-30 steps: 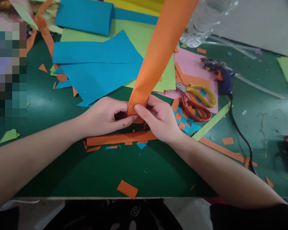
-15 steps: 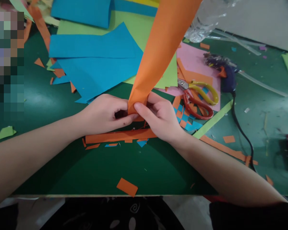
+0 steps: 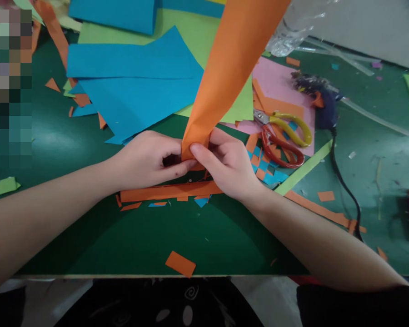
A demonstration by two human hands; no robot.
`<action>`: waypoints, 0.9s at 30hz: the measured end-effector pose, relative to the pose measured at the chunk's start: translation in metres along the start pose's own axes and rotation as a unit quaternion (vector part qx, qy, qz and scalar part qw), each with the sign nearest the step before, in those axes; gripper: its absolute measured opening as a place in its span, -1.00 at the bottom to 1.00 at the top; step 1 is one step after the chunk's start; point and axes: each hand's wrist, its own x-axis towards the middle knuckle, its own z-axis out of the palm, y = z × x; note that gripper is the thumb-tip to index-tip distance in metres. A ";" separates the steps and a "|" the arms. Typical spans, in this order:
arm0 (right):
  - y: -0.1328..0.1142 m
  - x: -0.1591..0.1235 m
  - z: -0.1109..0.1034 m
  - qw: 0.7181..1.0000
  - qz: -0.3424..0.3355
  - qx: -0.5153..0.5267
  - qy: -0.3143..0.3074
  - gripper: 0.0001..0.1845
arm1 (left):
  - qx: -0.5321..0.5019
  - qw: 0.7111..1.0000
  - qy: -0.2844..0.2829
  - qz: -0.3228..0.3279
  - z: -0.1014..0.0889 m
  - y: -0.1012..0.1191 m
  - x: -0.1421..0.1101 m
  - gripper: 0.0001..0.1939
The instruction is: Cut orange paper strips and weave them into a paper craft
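Observation:
A long orange paper strip (image 3: pixel 233 68) rises from between my hands toward the top of the view, its lower end folded. My left hand (image 3: pixel 153 156) pinches that lower end from the left, thumb underneath. From the other side my right hand (image 3: pixel 226 163) grips it, the thumb pressed flat on the front and the fingers behind. The strip hides part of the fingertips. Beneath my hands a narrow orange paper strip (image 3: pixel 163 191) lies on the table, with small orange and blue scraps along it.
Blue paper sheets (image 3: pixel 136 91) lie on light green paper behind my hands. To the right are scissors (image 3: pixel 284 136) with yellow and red handles, a woven orange-blue paper piece (image 3: pixel 264 167) and a glue gun (image 3: pixel 323 102) with a black cord. An orange scrap (image 3: pixel 180 264) lies near the table's front edge.
The camera view has shifted very slightly. Both hands keep the same grip on the folded end of the orange strip.

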 end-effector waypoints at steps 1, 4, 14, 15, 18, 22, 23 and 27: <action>0.000 0.000 0.000 1.000 0.000 0.001 0.001 -0.83 | -0.002 1.000 0.000 -0.001 0.000 0.000 0.000 -0.69; 0.000 -0.001 0.000 1.000 0.000 0.006 0.002 -0.83 | -0.006 1.000 -0.007 -0.007 -0.001 0.000 0.000 -0.70; -0.002 -0.001 0.001 1.000 -0.001 -0.008 0.007 -0.86 | 0.026 0.999 0.006 0.029 -0.001 0.001 -0.002 -0.72; -0.002 -0.001 0.001 1.000 -0.006 -0.007 0.006 -0.86 | 0.030 0.999 0.008 0.036 -0.001 0.000 -0.003 -0.72; -0.001 0.000 0.002 1.000 -0.021 -0.008 0.007 -0.87 | 0.038 0.998 0.020 0.046 0.000 -0.001 -0.003 -0.72; 0.001 0.000 0.002 0.998 -0.047 -0.017 0.026 -0.87 | 0.049 0.997 0.029 0.054 0.000 -0.001 -0.002 -0.69; 0.001 0.000 0.002 0.998 -0.051 -0.020 0.027 -0.86 | 0.051 0.997 0.029 0.055 0.000 0.000 -0.002 -0.69; 0.000 0.001 0.002 0.998 -0.052 -0.020 0.022 -0.83 | 0.056 0.997 0.026 0.054 0.000 0.001 -0.001 -0.71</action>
